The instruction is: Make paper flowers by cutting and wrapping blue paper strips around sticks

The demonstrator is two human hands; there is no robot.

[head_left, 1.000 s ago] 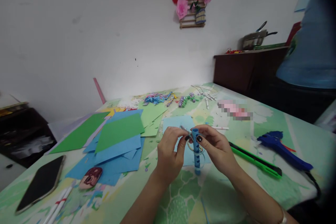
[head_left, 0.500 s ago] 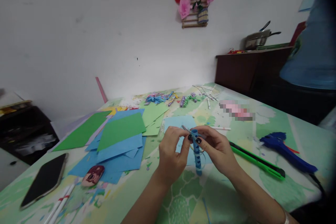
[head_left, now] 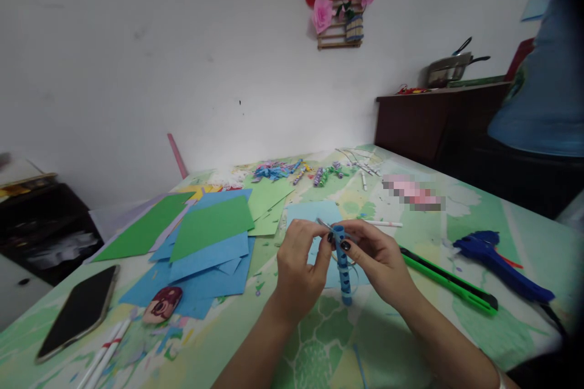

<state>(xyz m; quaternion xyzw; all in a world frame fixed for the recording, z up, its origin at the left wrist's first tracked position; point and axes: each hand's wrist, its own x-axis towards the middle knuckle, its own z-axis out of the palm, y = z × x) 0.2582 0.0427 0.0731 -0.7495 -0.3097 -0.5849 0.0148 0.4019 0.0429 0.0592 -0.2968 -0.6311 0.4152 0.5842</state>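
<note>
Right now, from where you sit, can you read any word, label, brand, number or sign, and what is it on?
No readable text anywhere.
Blue tube at the fingers: dark marks, no legible words.
Green cutter and blue glue gun: no legible lettering.
Pink item: pixelated, unreadable.
Wall sheet, upper right: too blurred.

The blue patterned tube (head_left: 345, 282) is partly hidden by the right hand (head_left: 382, 255); the long pink object (head_left: 413, 190) is blurred.
</note>
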